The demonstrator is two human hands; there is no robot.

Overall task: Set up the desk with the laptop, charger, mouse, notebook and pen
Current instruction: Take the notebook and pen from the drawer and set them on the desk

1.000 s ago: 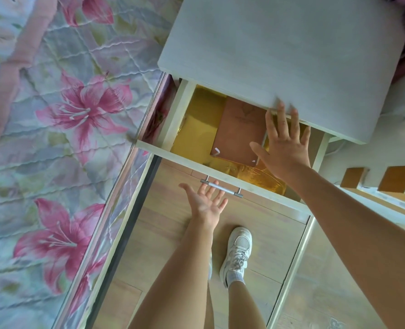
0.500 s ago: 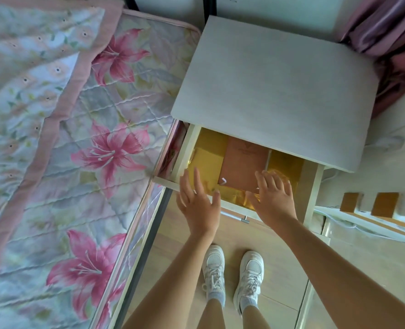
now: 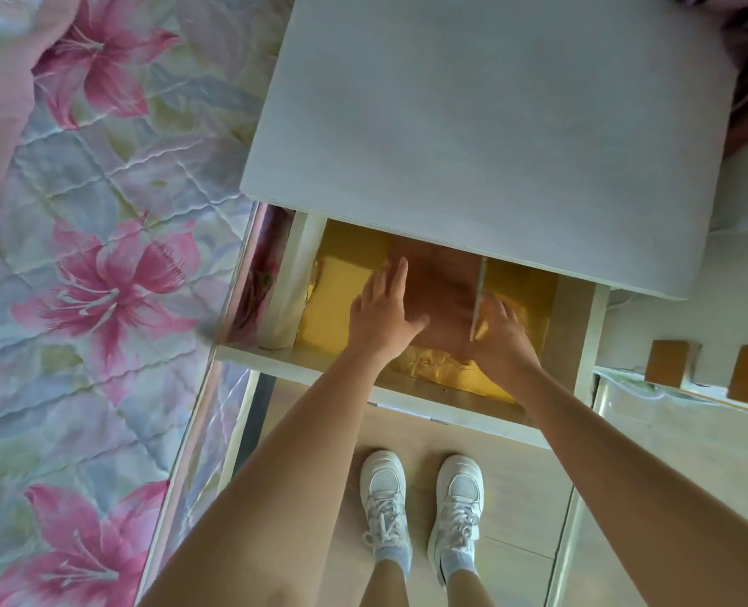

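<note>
Bare forearms; white lace-up sneakers; pale ankle socks; bare shins.

The bed is lying left of the cabinet; the drawer is sticking out from under its top towards the near side; the notebook is lying in the drawer on a liner sheet, with a thin stick along its right edge; the left hand is lying over the notebook's left edge, the right hand at its near right corner; two shoes are standing nearer, on the floor.
</note>
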